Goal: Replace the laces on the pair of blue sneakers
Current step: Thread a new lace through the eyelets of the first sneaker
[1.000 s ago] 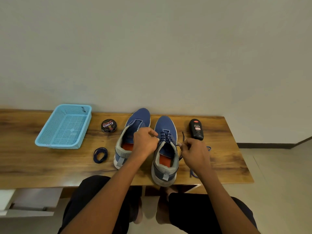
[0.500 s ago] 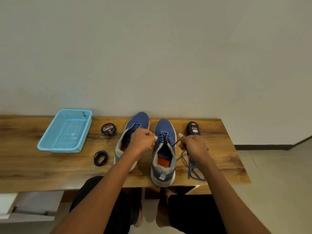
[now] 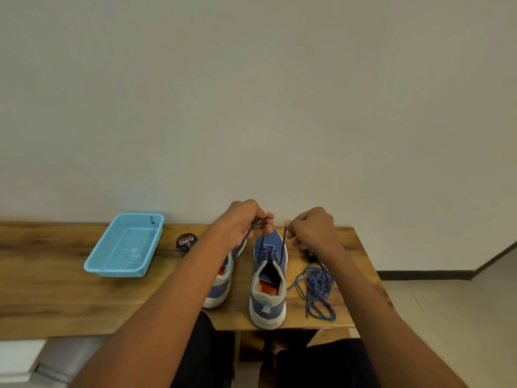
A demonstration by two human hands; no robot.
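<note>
Two blue sneakers stand side by side on the wooden table [image 3: 56, 298], heels toward me. The right sneaker [image 3: 269, 278] has a dark blue lace [image 3: 267, 252] threaded through its eyelets. My left hand [image 3: 246, 222] pinches one end of that lace, raised above the toe. My right hand [image 3: 310, 228] pinches the other end, and the strand runs taut down to the eyelets. The left sneaker [image 3: 222, 284] is mostly hidden under my left forearm. A loose blue lace [image 3: 317, 289] lies tangled on the table to the right of the right sneaker.
A light blue mesh basket [image 3: 126, 245] sits at the left. A round black polish tin [image 3: 186, 242] lies between the basket and the sneakers. A black bottle [image 3: 311, 256] shows partly under my right wrist. The table's right edge is close to the loose lace.
Both hands have risen away from the right sneaker and pulled the lace ends up and taut. The coiled lace left of the sneakers is now hidden by my left forearm.
</note>
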